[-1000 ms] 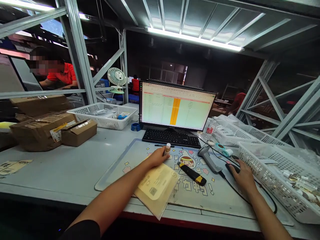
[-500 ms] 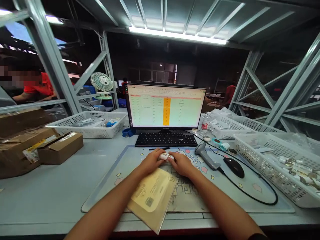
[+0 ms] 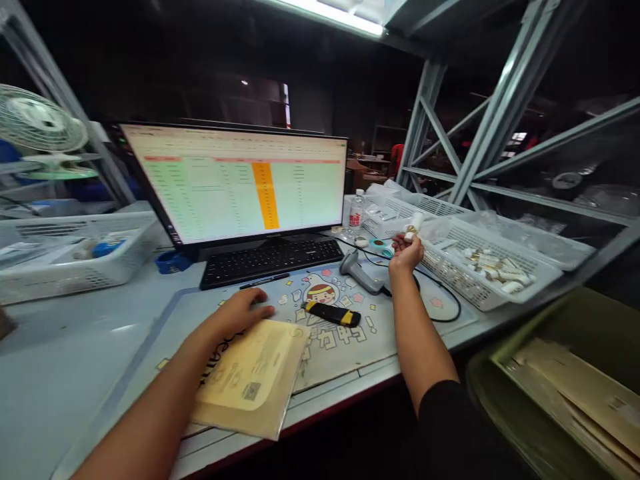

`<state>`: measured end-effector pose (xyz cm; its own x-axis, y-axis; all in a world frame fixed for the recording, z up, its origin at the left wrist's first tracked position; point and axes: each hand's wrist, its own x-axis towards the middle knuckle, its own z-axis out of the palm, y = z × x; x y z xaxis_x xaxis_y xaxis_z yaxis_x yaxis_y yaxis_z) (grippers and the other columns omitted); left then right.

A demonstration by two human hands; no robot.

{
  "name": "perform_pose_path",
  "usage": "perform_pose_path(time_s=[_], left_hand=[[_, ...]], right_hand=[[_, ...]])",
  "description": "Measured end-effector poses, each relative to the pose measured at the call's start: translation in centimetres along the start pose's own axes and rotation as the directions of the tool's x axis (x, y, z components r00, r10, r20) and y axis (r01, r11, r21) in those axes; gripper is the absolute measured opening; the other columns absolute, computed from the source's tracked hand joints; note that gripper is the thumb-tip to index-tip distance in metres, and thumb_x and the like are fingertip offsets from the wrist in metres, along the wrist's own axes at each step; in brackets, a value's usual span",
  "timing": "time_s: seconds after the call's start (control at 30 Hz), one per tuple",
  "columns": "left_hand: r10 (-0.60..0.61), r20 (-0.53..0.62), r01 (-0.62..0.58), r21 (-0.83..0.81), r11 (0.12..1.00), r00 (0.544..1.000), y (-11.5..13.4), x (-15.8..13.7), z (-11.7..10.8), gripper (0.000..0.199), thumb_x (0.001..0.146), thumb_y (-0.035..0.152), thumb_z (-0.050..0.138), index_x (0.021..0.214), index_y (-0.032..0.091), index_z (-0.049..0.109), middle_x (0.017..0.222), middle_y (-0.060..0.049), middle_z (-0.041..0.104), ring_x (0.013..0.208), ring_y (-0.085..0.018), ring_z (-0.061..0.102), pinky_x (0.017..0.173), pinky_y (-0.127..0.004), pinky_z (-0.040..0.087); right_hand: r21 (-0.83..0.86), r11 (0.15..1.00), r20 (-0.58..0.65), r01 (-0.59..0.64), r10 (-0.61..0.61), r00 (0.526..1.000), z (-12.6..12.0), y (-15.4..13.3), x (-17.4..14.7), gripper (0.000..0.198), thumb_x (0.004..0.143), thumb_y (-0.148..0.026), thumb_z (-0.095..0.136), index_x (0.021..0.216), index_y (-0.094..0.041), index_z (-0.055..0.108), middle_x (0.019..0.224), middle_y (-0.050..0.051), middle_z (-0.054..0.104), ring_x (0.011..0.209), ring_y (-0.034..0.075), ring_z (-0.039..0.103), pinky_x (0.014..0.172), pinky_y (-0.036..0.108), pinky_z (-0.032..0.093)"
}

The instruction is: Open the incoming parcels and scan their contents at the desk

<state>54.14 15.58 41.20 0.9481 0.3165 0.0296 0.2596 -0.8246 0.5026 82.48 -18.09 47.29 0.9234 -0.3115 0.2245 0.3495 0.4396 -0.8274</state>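
Note:
My right hand (image 3: 406, 255) is raised at the near end of the right-hand white basket, with its fingers closed around a small white cylinder (image 3: 413, 227), perhaps a roll or small bottle. Resting near the mat's middle, my left hand (image 3: 245, 311) has thumb and fingers apart and holds nothing. Just below it lies a flat beige packet (image 3: 255, 373) in a clear sleeve with print on it. A black and yellow box cutter (image 3: 331, 313) lies on the mat between my hands. The grey barcode scanner (image 3: 364, 275) sits left of my right forearm.
A black keyboard (image 3: 275, 260) stands before the monitor (image 3: 235, 187). The right basket (image 3: 453, 270) contains several small white and gold items. Nearby are a bottle (image 3: 355, 213) and, at left, another basket (image 3: 100, 273). A green bin (image 3: 493, 393) with packets stands lower right.
My view has turned to the right. My hands have parted: the right one has carried the white cylinder toward the baskets, the left one has let go. The box cutter now shows.

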Motion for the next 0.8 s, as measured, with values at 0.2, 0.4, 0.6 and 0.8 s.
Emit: perform_pose_path(time_s=[0.2, 0.4, 0.6, 0.8], left_hand=[[-0.012, 0.107, -0.006, 0.165, 0.986, 0.994, -1.7, 0.5, -1.4, 0.062, 0.062, 0.066, 0.079, 0.104, 0.022, 0.073, 0.116, -0.013, 0.075, 0.111, -0.038, 0.067, 0.097, -0.045, 0.052], [-0.199, 0.198, 0.157, 0.208, 0.965, 0.96, 0.2, -1.6, -2.3, 0.052, 0.051, 0.043, 0.092, 0.09, 0.02, 0.067, 0.065, 0.003, 0.064, 0.066, -0.022, 0.06, 0.07, -0.033, 0.05], [-0.174, 0.328, 0.222, -0.115, 0.968, 0.929, 1.3, -3.4, -4.1, 0.022, 0.07, 0.035, 0.084, 0.069, 0.018, 0.069, 0.054, 0.002, 0.058, 0.054, -0.016, 0.051, 0.059, -0.028, 0.041], [0.14, -0.036, -0.136, -0.556, 0.82, 0.989, 2.2, -6.8, -8.9, 0.039, 0.078, 0.053, 0.081, 0.084, 0.016, 0.069, 0.083, -0.003, 0.068, 0.079, -0.018, 0.063, 0.071, -0.027, 0.048]], right_hand=[[-0.032, 0.999, -0.094, 0.0, -0.003, 0.996, -1.4, 1.4, 1.1, 0.02, 0.098, -0.041, 0.047, 0.088, -0.027, 0.036, 0.075, -0.002, 0.065, 0.067, 0.014, 0.071, 0.051, 0.019, 0.052], [-0.105, 0.994, 0.231, 0.002, 0.022, 0.973, 1.7, 2.2, -4.5, 0.027, 0.088, -0.037, 0.069, 0.083, -0.024, 0.046, 0.068, -0.004, 0.066, 0.055, 0.012, 0.061, 0.046, 0.018, 0.044], [-0.225, 0.89, 0.849, 0.396, -0.021, 0.528, 4.0, 2.4, -13.9, 0.039, 0.086, -0.059, 0.071, 0.092, -0.02, 0.065, 0.079, 0.004, 0.071, 0.064, 0.017, 0.061, 0.064, 0.03, 0.053], [-0.365, 0.791, 0.891, 0.491, 0.449, -0.062, 1.6, 3.0, -18.6, 0.051, 0.089, -0.067, 0.064, 0.117, -0.026, 0.078, 0.093, 0.015, 0.077, 0.092, 0.036, 0.076, 0.08, 0.048, 0.064]])
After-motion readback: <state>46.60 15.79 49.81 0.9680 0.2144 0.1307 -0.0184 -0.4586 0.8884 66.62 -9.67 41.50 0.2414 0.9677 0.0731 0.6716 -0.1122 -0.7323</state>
